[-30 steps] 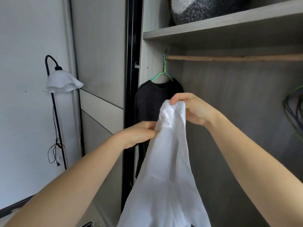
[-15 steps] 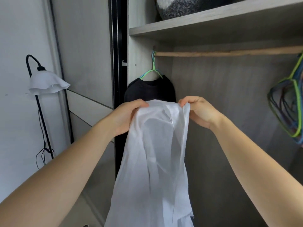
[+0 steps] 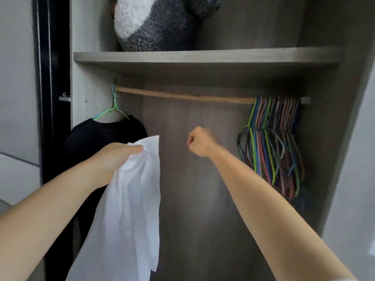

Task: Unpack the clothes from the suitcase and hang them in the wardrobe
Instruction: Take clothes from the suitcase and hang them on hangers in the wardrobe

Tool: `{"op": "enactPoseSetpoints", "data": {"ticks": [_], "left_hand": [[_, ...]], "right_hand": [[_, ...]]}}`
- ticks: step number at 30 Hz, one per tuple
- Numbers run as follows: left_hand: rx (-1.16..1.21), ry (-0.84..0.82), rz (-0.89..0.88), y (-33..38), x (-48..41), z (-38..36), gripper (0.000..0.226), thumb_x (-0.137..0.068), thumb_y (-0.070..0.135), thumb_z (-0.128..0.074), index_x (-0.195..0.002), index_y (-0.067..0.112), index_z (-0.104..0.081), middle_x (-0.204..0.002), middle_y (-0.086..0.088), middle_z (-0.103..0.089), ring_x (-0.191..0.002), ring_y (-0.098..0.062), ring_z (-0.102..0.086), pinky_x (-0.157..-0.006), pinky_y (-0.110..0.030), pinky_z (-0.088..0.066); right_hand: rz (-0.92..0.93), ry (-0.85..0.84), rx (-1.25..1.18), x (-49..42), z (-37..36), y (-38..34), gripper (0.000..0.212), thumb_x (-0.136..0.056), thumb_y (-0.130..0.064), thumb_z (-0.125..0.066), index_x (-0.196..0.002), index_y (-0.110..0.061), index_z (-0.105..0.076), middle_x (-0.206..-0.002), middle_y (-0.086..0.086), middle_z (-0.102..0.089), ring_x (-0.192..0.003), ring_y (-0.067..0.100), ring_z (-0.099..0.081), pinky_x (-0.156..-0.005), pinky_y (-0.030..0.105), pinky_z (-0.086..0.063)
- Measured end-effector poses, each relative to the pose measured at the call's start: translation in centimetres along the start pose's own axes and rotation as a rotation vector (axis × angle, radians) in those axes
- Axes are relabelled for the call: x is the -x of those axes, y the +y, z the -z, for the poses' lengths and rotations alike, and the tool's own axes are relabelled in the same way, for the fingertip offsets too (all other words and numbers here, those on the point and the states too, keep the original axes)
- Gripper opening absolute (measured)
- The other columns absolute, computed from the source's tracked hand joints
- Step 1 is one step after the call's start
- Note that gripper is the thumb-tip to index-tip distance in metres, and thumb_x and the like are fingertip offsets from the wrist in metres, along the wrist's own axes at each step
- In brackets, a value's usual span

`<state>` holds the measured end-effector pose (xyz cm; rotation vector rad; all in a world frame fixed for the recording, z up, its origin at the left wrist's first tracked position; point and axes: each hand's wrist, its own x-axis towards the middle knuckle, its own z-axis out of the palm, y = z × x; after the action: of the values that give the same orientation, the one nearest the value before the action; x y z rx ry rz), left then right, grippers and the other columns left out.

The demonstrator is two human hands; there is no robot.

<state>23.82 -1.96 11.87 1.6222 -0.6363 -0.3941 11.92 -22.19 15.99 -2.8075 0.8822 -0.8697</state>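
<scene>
Extends the left arm from 8 o'clock toward centre; grips the bunched top of a white garment (image 3: 132,199) in the left hand (image 3: 113,159), fingers curled round the fabric. Extends the right arm from 4 o'clock toward 11 o'clock; holds the right hand (image 3: 199,142) curled in an empty fist, apart from the left.

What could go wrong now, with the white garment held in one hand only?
1. Only the left hand grips the white garment, by one bunched part; it could slip or crease.
2. The empty hangers hang tightly packed on the rod; the right hand may pull several out tangled.
</scene>
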Motion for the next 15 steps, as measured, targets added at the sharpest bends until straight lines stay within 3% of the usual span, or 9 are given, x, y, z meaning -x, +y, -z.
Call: {"op": "enactPoseSetpoints", "data": {"ticks": [3,7,10,13,15], "left_hand": [[-0.016,0.018,-0.003,0.9,0.0,-1.2,0.017,-0.088,0.028,-0.064,-0.096,0.014,-0.067,-0.114,-0.01,-0.067,-0.107,-0.028,-0.063,-0.097,-0.037,-0.045],[-0.036,-0.04,-0.031,1.2,0.6,-1.7,0.015,-0.091,0.027,-0.06,-0.09,0.017,-0.07,-0.111,-0.011,-0.069,-0.103,-0.027,-0.065,-0.099,-0.04,-0.046],[-0.057,-0.053,-0.056,1.3,1.3,-1.3,0.032,-0.092,0.024,-0.057,-0.066,0.029,-0.075,-0.098,-0.005,-0.07,-0.093,-0.023,-0.065,-0.094,-0.036,-0.047],[-0.042,-0.03,-0.041,0.6,1.2,-0.2,0.012,-0.091,0.027,-0.061,-0.089,0.023,-0.072,-0.105,-0.005,-0.07,-0.1,-0.023,-0.065,-0.096,-0.037,-0.047],[-0.037,-0.017,-0.037,-0.1,1.0,0.6,0.015,-0.09,0.027,-0.063,-0.096,0.016,-0.07,-0.103,-0.004,-0.07,-0.099,-0.023,-0.065,-0.096,-0.037,-0.047]], "right_hand": [[-0.09,0.128,0.457,-0.5,3.8,2.0,0.033,-0.09,-0.01,-0.059,-0.123,-0.009,-0.059,-0.125,0.013,-0.062,-0.118,0.033,-0.059,-0.09,0.038,-0.049],[-0.247,0.173,0.772,-1.3,6.5,4.7,0.036,-0.097,-0.004,-0.045,-0.13,-0.011,-0.057,-0.133,0.012,-0.056,-0.124,0.032,-0.051,-0.093,0.041,-0.043],[-0.342,0.123,0.864,-1.2,6.9,6.2,0.04,-0.096,0.001,-0.04,-0.13,-0.011,-0.057,-0.13,0.009,-0.059,-0.118,0.031,-0.055,-0.082,0.038,-0.04],[-0.37,0.108,0.855,-1.5,7.1,7.1,0.038,-0.095,0.001,-0.044,-0.127,-0.01,-0.059,-0.126,0.007,-0.062,-0.115,0.029,-0.06,-0.076,0.036,-0.043],[-0.408,0.134,0.733,-1.9,7.5,7.3,0.034,-0.095,-0.004,-0.047,-0.126,-0.01,-0.06,-0.126,0.009,-0.062,-0.116,0.028,-0.059,-0.074,0.035,-0.044]]}}
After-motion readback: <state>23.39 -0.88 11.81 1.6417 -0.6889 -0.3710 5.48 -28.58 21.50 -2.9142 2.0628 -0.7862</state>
